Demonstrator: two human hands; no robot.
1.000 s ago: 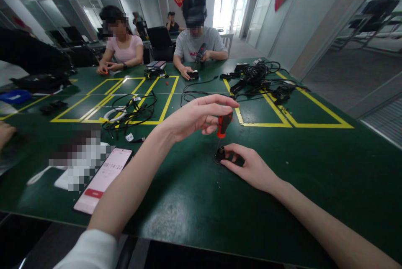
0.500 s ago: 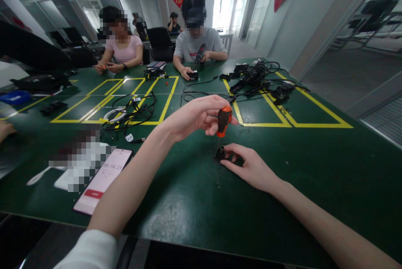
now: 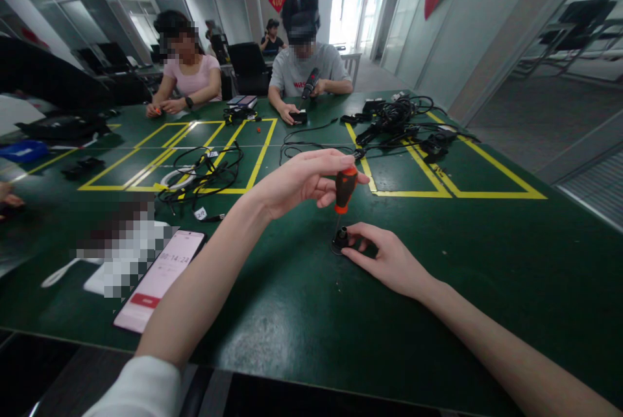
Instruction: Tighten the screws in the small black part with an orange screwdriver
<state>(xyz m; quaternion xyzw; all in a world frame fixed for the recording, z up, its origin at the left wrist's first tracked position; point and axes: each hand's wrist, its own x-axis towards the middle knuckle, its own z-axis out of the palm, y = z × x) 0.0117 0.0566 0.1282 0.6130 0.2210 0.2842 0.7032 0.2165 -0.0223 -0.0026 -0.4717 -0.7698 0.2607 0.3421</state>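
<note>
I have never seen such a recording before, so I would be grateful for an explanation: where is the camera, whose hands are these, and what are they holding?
There is no machine here: these are a person's two bare hands, seen from a camera worn on that person's head, looking forward and down. The left hand holds an upright orange and dark screwdriver by its handle. The right hand holds a small black part on the green table. The thin shaft points down at this part; whether its tip touches is too small to tell. A phone lies near the left forearm. Farther off are yellow tape lines and a pile of black cables. Across the table sits a person in a grey shirt.
</note>
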